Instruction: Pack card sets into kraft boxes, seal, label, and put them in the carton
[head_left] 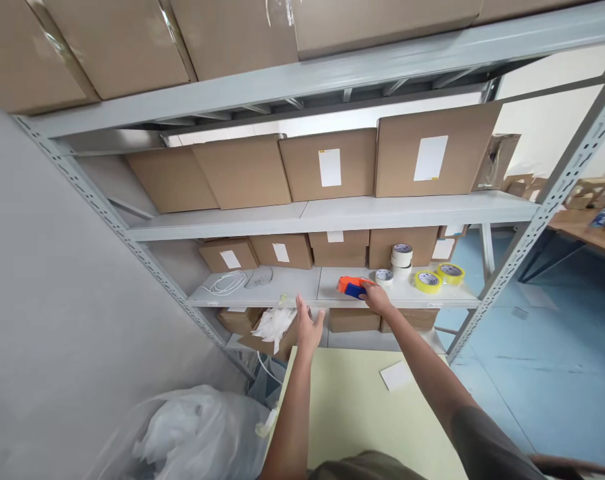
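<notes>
My right hand (376, 297) is closed on an orange-and-blue object shaped like a tape dispenser (350, 286), at the front of the lower-middle shelf (302, 283). Its finer details are too small to make out. To the left, my left hand (309, 328) is raised before the shelf edge, fingers apart and nothing in it. Right of the dispenser are a white tape roll (384, 278), stacked white rolls (401, 261) and two yellow tape rolls (427, 281). A pale yellow board or tabletop (347, 400) lies below my arms, bearing a white card (396, 376).
Cardboard boxes (327, 167) line the shelves. A coil of white cable (226, 283) lies at the shelf's left. Below it, white crumpled material (274, 327) sits in an opened box. A plastic bag (192, 427) stands at lower left. The rack's upright (557, 193) bounds the right.
</notes>
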`<state>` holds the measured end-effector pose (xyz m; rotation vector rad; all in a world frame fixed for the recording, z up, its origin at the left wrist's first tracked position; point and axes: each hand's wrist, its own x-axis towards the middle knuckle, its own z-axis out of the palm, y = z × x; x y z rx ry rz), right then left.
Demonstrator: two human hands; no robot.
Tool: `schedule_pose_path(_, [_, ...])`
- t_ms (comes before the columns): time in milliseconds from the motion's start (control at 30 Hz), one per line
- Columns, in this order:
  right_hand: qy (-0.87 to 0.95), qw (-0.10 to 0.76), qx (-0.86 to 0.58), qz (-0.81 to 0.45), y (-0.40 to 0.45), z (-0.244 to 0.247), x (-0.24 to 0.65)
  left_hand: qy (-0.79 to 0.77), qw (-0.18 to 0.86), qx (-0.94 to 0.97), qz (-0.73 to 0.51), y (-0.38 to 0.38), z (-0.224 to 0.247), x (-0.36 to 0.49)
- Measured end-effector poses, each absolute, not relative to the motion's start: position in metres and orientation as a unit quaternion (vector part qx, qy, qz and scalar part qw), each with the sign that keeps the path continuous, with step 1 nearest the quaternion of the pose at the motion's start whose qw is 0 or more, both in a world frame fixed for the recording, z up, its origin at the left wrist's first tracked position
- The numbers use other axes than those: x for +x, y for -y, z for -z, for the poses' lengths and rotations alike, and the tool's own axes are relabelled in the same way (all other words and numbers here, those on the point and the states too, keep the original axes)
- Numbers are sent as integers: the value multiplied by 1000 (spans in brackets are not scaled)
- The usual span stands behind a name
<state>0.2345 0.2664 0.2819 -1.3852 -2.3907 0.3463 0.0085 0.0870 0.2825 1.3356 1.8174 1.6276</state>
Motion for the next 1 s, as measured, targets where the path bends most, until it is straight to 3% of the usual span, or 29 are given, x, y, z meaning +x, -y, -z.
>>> schedule_pose_path(267, [856,86,-507,-48,-309,-252,200,-676,169,462,-549,-49,-280,9])
schedule_pose_path(433, [816,228,-530,-46,-295,-217,192,-677,155,459,-553,-27,-262,1])
schedule_pose_path(600, [829,388,-368,-164,-239,-200,177,-684,147,440,-563,-10,-249,-5])
schedule_pose_path(800, [808,381,-293,-341,-167,-201,169,-698,144,417,-565,17,-238,-2])
schedule_pose_path(1000, [773,347,-288,-446,-121,-167,157,-742,126,379,-539,76,-215,-4])
